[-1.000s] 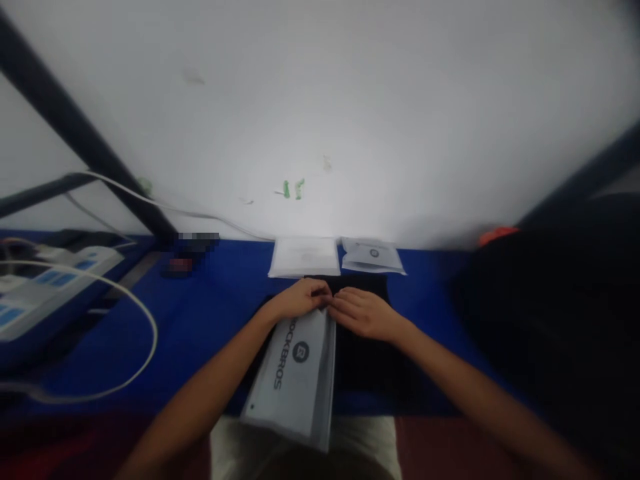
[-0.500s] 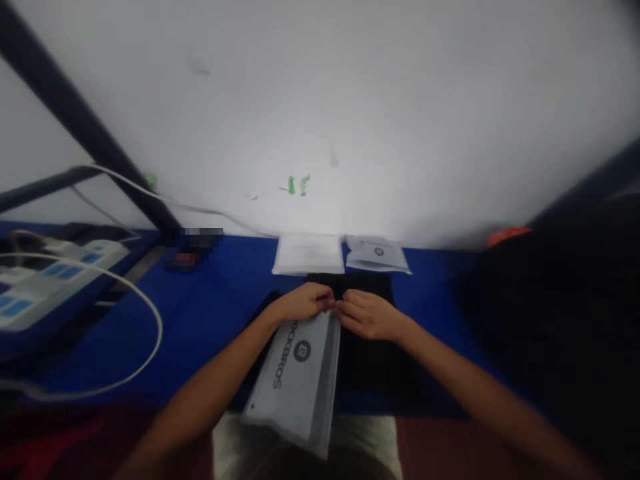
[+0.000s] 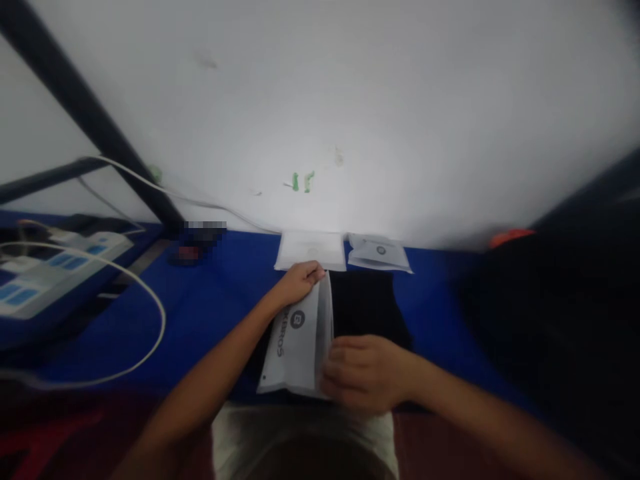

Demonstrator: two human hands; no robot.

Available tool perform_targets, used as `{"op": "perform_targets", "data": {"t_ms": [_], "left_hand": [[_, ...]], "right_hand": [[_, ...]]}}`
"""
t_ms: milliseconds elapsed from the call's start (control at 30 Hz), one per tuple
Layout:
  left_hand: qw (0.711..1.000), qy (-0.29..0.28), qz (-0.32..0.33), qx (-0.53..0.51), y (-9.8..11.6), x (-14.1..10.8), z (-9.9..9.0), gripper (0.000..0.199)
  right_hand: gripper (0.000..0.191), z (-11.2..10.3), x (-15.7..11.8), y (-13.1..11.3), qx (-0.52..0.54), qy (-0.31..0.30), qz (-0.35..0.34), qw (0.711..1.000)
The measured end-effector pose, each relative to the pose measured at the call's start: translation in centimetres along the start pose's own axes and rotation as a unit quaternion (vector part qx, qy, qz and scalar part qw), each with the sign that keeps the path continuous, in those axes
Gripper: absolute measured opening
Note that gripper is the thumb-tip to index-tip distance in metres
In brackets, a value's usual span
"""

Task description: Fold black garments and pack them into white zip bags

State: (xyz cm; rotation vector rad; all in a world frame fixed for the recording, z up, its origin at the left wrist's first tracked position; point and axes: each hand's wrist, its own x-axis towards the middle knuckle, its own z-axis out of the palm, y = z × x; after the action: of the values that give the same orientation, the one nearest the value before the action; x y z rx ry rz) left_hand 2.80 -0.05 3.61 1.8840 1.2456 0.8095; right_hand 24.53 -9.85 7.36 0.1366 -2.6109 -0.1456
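Note:
A frosted plastic zip bag (image 3: 291, 353) with a round logo and dark lettering lies slanted in front of me. My left hand (image 3: 300, 282) pinches its far end. Along the bag's right edge, close to the near corner, is my right hand (image 3: 367, 373), fingers curled and slightly blurred. Whether those fingers grip the edge I cannot make out. Under and to the right of the bag is a folded black cloth (image 3: 367, 307), partly hidden by the bag and my right hand.
Against the wall lie a white packet (image 3: 311, 248) and a second logo bag (image 3: 379, 253). A power strip (image 3: 65, 267) with a looping white cable (image 3: 155, 300) occupies the left of the blue table (image 3: 215, 287). A large dark shape (image 3: 550, 320) fills the right side.
My right hand has slid from the bag's far end down its right edge toward me. The bag's near end has shifted away from me, while my left hand keeps its hold and moves slightly farther off.

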Motion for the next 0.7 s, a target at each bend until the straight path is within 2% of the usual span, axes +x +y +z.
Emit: {"op": "perform_targets", "data": {"t_ms": [133,200,333,467,700], "left_hand": [[1.0,-0.016,0.012,-0.021,0.5,-0.3,0.4,0.033],[0.999,-0.023,0.017,-0.026,0.5,-0.4,0.8,0.033],[0.999,-0.031,0.025,-0.035,0.5,-0.4,1.3,0.032],[0.998,-0.032,0.026,-0.039,0.4,-0.5,1.3,0.031],[0.998,-0.025,0.027,-0.041,0.2,-0.4,1.3,0.031]], "right_hand": [[0.019,-0.5,-1.3,2.3,0.042,0.026,0.124,0.991],[0.019,-0.5,-1.5,3.0,0.058,0.026,0.165,0.984],[0.02,0.3,-1.2,3.7,0.067,-0.01,0.159,0.985],[0.017,1.0,-1.2,3.8,0.053,-0.012,0.185,0.981],[0.014,0.8,-1.7,3.8,0.061,-0.026,0.184,0.981]]}}
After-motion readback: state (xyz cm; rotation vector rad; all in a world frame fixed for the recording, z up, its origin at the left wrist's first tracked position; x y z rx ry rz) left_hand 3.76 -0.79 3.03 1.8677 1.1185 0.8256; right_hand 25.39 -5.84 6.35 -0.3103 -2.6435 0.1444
